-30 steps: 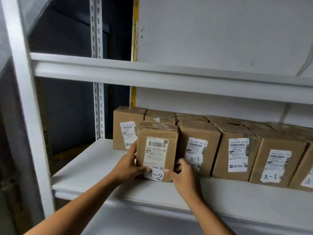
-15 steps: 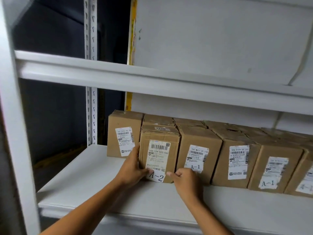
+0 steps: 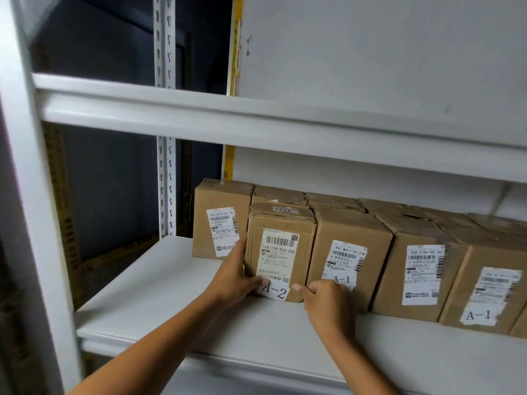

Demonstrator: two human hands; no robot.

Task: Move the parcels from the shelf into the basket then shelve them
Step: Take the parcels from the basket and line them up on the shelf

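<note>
While your arms reached onto the white shelf [image 3: 176, 283], both hands worked the A-2 parcel [image 3: 281, 252], which stood upright on the shelf, its left front corner a little nearer than the boxes beside it. Your left hand [image 3: 232, 276] gripped its left edge, fingers laid along the side and thumb pressed on the lower front by the A-2 sticker. Your right hand [image 3: 325, 302] was curled at the parcel's lower right corner, thumb tip touching the front face; whether the fingers pinched the corner, you could not tell. To its right ran a row of A-1 parcels [image 3: 349, 258], touching side by side toward the far right. At the far left stood a taller box [image 3: 221, 218], partly behind the A-2 parcel. An upper shelf [image 3: 199, 115] crossed overhead.
</note>
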